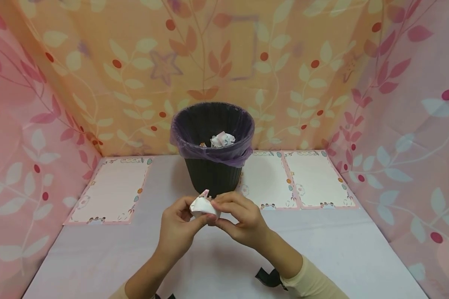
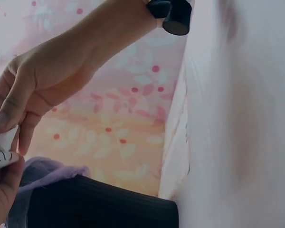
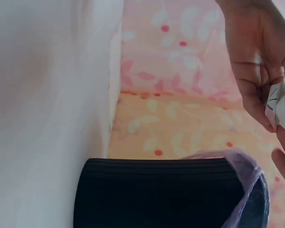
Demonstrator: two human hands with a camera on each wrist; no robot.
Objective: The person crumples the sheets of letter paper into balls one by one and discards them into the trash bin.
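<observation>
A crumpled ball of white paper [image 1: 201,205] is held up between both hands, above the table in front of the bin. My left hand [image 1: 176,226] pinches its left side with the thumb and fingers. From the right, my right hand [image 1: 247,219] grips the same paper ball between thumb and fingertips. Dark printed lines show on a bit of the paper [image 3: 272,102] in the right wrist view. Just beyond the hands stands a black bin [image 1: 214,176] with a purple liner [image 1: 224,154] folded over its rim. Crumpled paper [image 1: 223,140] lies inside it.
Flat sheets with decorated borders lie on the white-covered table [image 1: 307,249]: one sheet [image 1: 110,191] left of the bin, a second sheet [image 1: 267,178] partly behind it, a third sheet [image 1: 319,178] farther right. Patterned curtains [image 1: 127,83] enclose the back and sides.
</observation>
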